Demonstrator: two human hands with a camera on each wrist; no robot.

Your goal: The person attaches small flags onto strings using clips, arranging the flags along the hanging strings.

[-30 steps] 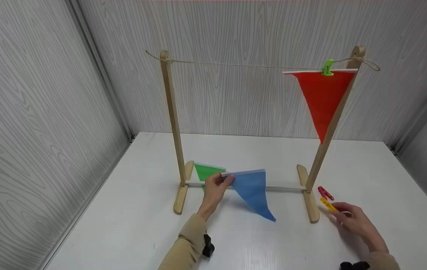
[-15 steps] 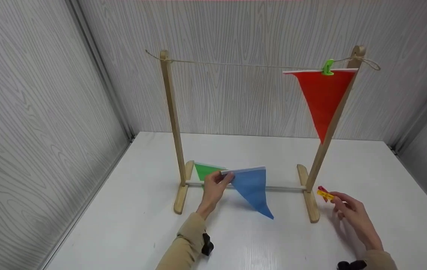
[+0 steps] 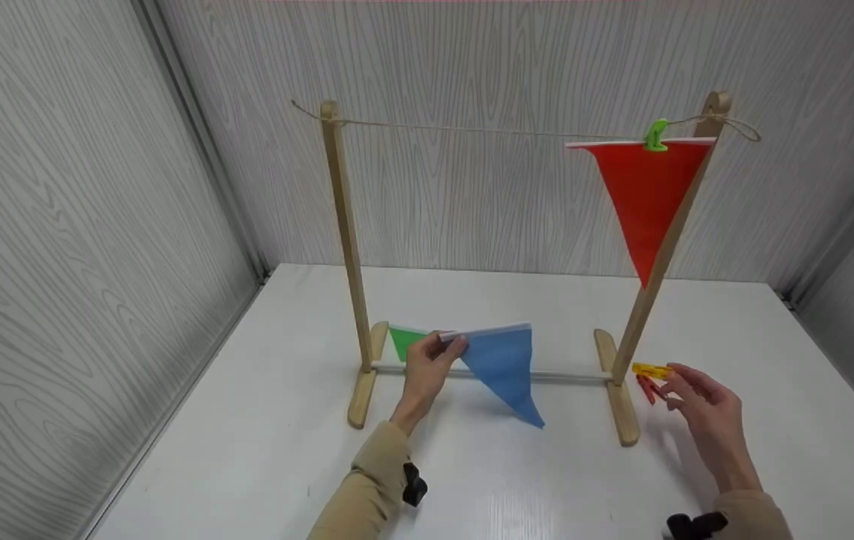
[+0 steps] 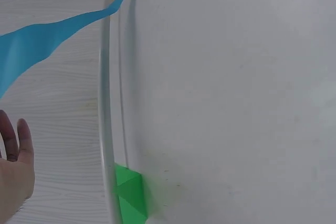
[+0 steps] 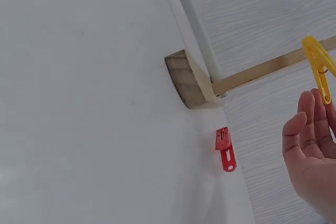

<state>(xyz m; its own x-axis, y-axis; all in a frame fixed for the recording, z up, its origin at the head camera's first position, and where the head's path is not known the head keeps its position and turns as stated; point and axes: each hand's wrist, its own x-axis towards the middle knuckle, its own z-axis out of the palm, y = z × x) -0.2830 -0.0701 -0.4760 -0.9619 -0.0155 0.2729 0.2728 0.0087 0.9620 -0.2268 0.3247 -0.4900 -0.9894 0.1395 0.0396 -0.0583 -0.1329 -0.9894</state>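
Note:
My left hand [image 3: 427,375] pinches the white-edged top corner of a blue pennant [image 3: 505,364], which hangs down with its tip to the right, in front of the stand's lower bar. Off to the right, my right hand [image 3: 711,412] holds a yellow clothespin [image 3: 651,370] between thumb and fingers, above the table. A red clothespin [image 5: 226,149] lies on the table just below it, beside the stand's foot. Behind the left hand is a green pennant [image 3: 406,343], partly hidden. A red pennant [image 3: 648,202] hangs from the string, held by a green clothespin [image 3: 655,136].
A wooden stand with a left post [image 3: 344,225] and a right post [image 3: 640,315] rises from the white table [image 3: 247,435]. Twine [image 3: 464,130] runs between the post tops. A white bar [image 3: 569,376] joins the feet. Grained panels [image 3: 471,202] enclose the table's back and sides.
My right hand has raised the yellow clothespin and turned it to lie nearly level. The left hand has lifted the blue pennant slightly.

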